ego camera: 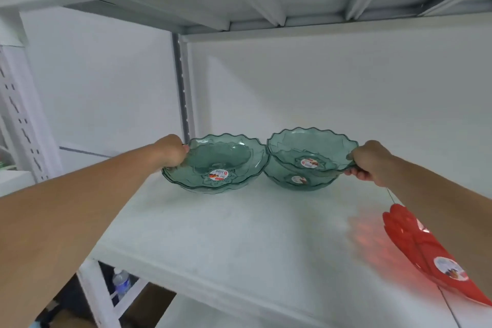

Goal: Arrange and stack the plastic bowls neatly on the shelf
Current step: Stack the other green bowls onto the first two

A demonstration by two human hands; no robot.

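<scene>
Two lots of translucent green plastic bowls with wavy rims stand side by side near the back of the white shelf (218, 237). The left green bowl (221, 160) carries a round sticker inside; my left hand (173, 153) grips its left rim. On the right, a green bowl (311, 149) sits tilted on top of another green bowl (292, 181), and my right hand (372, 162) grips the upper one's right rim. The two upper rims touch in the middle.
A red plastic bowl (431, 255) hangs under my right forearm by a thin cord, over the shelf's right front. The shelf above is low overhead. A perforated upright (21, 120) stands at left; a water bottle (121, 281) sits on the level below.
</scene>
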